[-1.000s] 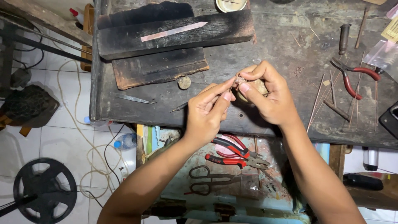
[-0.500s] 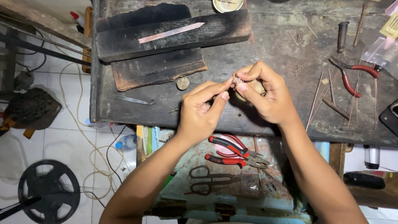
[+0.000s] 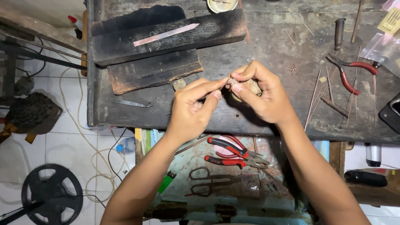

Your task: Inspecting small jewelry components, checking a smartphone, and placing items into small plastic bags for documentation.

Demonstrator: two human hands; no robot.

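Both hands meet over the middle of the dark, worn tabletop (image 3: pixel 271 37). The left hand (image 3: pixel 192 109) and the right hand (image 3: pixel 261 95) pinch a tiny beaded piece (image 3: pixel 232 80) between their fingertips. It is too small to tell just what it is. Behind the right hand sits a small round stone (image 3: pixel 251 86), partly hidden.

Near the far left corner of the tabletop lie two burnt wood blocks (image 3: pixel 166 37), one on top of the other, with a thin pale metal strip (image 3: pixel 166 34) on the top one. By the right edge lie red-handled pliers (image 3: pixel 352 71) and some thin wires (image 3: pixel 313 96). Below the near edge of the tabletop is a lower shelf (image 3: pixel 187 166) with more red pliers (image 3: pixel 235 152), a pair of scissors (image 3: pixel 210 181) and a green lighter (image 3: pixel 167 181).
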